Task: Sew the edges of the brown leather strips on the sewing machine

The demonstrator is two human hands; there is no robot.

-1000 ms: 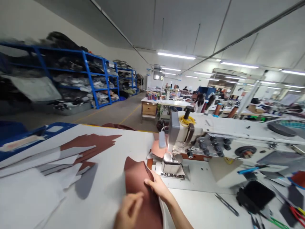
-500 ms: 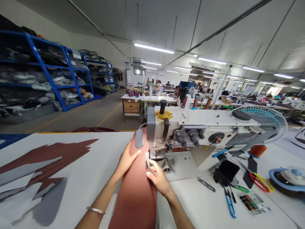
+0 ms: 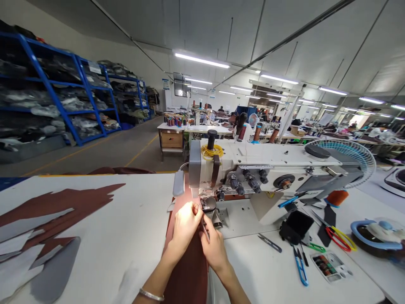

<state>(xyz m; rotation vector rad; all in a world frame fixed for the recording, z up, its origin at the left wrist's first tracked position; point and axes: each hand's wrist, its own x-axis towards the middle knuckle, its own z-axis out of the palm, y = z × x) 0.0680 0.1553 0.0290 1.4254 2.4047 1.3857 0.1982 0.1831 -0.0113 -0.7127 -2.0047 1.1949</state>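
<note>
A long reddish-brown fabric piece [image 3: 190, 270] lies under the head of the white sewing machine [image 3: 247, 156] and hangs toward me. My left hand [image 3: 186, 226] rests over it, thumb and fingers pinched together at its right edge, close to the presser foot [image 3: 207, 203]. What lies between those fingertips is too small to make out. Just to the right, my right hand [image 3: 215, 249] grips the fabric's edge between thumb and curled fingers. The two hands' fingertips nearly meet. A grey lamp-like block [image 3: 179, 183] hangs left of the machine head.
Brown and grey cut pieces [image 3: 57, 211] lie on the left of the table. At right are thread snips [image 3: 269, 243], blue snips [image 3: 300, 266], scissors [image 3: 340, 236], a black box [image 3: 295, 227] and a bobbin tray [image 3: 332, 267]. Blue shelves [image 3: 57, 93] stand behind.
My left hand has gone from lying on the fabric to a pinch at its right edge beside my right hand. The small black tag and white strip there are now covered.
</note>
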